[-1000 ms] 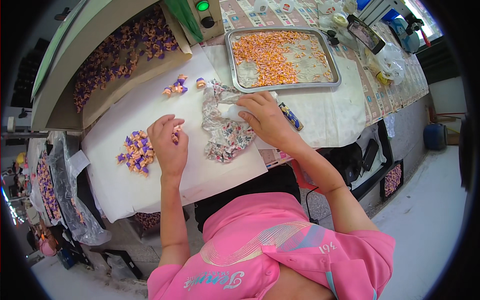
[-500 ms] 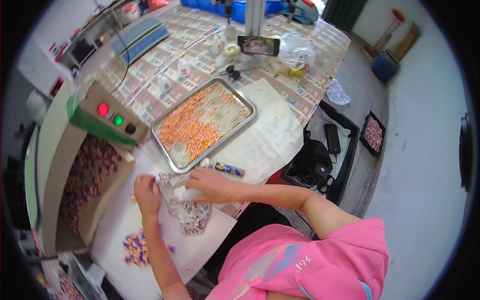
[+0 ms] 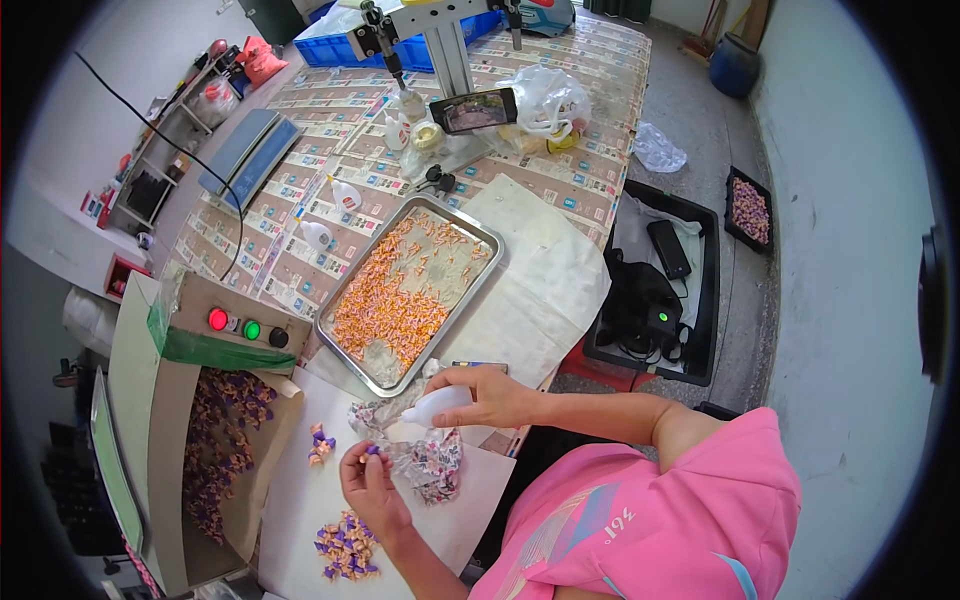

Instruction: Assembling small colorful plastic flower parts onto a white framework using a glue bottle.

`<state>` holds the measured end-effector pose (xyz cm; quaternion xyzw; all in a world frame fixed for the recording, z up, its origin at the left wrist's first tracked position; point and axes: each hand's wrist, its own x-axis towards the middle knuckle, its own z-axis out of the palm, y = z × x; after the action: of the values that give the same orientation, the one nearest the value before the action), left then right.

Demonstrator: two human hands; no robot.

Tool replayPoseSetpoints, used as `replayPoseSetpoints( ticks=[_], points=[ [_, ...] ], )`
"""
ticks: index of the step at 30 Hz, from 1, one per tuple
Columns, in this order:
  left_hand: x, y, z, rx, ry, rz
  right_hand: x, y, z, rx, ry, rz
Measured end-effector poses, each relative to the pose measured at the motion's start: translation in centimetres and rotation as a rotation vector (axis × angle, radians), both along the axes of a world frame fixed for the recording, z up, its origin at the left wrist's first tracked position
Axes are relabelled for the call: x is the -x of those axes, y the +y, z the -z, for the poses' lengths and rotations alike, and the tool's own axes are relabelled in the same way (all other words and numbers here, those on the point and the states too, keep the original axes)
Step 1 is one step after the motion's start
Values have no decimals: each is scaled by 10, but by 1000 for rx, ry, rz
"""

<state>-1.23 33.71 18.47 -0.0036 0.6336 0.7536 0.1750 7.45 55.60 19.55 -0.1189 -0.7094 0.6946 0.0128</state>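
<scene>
My left hand point(image 3: 377, 497) pinches a small purple piece point(image 3: 373, 450) between thumb and fingertips, above the white work sheet point(image 3: 415, 525). Just to its right, my right hand point(image 3: 488, 397) is closed round a white squeeze bottle point(image 3: 436, 405), which is tilted with its narrow end toward the left hand. Beneath both hands lies a crumpled floral cloth point(image 3: 434, 470). A loose pile of orange-and-purple pieces point(image 3: 347, 547) lies left of my left wrist, and a smaller cluster point(image 3: 320, 446) sits beyond it. Behind the hands, a metal tray point(image 3: 452, 262) holds many small orange-and-pink pieces.
At left stands a cardboard box point(image 3: 275, 425) with red and green lights and orange-and-purple pieces inside. A phone point(image 3: 473, 110) on a stand, a plastic bag point(image 3: 545, 98) and white bottles point(image 3: 345, 195) are farther back. A black crate point(image 3: 708, 300) is at right.
The view has shifted, so the scene sits differently. My left hand has turned up and now shows a purple piece in its fingertips. The bottle in my right hand is raised and shows more fully.
</scene>
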Motion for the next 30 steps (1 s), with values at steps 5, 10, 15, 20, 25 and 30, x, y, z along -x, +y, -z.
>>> replayPoseSetpoints(
  ticks=[5,10,15,20,25,30],
  points=[
    [2,-31,5,-240,-234,25,30,-37,-5,196,-8,25],
    [38,-117,45,-203,-255,9,72,-126,25,313,-116,143],
    [80,-236,103,-293,-282,4,119,-251,66,253,-93,137],
    [77,-304,133,-318,-268,-23,125,-326,94,17,124,92],
    [66,-318,139,-314,-219,-33,114,-341,103,-177,230,34],
    [61,-321,141,-283,-189,4,108,-344,102,-264,287,35]
  ],
)
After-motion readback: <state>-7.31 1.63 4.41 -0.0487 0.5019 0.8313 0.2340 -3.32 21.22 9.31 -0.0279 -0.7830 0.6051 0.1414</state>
